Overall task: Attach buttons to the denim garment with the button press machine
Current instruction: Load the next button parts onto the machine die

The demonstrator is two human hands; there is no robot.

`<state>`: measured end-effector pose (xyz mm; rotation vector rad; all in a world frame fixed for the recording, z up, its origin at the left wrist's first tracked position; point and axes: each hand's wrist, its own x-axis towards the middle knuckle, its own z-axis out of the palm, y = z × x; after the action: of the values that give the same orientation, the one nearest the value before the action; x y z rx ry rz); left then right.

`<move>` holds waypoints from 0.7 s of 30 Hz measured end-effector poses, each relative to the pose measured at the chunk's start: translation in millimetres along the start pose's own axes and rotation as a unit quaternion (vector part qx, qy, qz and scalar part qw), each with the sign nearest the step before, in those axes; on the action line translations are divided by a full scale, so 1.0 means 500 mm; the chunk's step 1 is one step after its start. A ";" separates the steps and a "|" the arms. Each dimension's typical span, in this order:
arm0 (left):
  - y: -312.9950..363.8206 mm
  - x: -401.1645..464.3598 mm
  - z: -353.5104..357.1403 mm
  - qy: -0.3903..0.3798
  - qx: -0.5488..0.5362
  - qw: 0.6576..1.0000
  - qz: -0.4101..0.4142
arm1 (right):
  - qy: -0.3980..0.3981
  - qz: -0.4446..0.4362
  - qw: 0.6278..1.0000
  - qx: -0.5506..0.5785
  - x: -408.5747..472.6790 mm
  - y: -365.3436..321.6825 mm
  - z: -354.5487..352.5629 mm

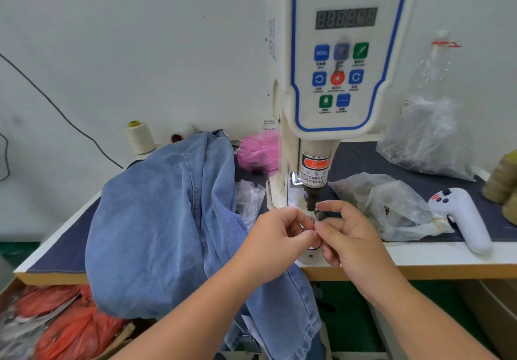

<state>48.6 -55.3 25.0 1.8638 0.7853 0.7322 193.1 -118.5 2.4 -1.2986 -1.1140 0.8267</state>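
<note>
Hands: left [275,241], right [345,238] pinch something small, unclear | denim garment [156,220] drapes lengthwise off table edge

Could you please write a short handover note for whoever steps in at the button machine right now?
Left hand and right hand: both at the die under the punch, fingertips pinching a small button part, details too small to tell.
Denim garment: heaped left of the machine, not under the punch.
Button bags: right of the machine.
Done: no attached button in view.
Left: seat the part, position denim, press.
</note>
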 end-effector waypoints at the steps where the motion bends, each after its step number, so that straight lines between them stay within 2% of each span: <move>1: -0.001 0.000 0.002 0.006 -0.002 1.000 -0.002 | 0.000 -0.001 1.000 0.002 0.000 0.000 0.001; 11: -0.012 0.012 0.011 0.042 -0.045 0.998 -0.026 | 0.001 0.000 1.000 0.024 0.005 -0.001 -0.002; 21: -0.038 0.035 0.020 0.092 -0.044 0.994 -0.040 | 0.021 0.026 0.999 0.033 0.000 0.005 -0.008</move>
<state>63.3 -40.5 6.4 1.6927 0.9235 0.8833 197.4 -119.5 0.0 -1.2875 -1.0156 0.8641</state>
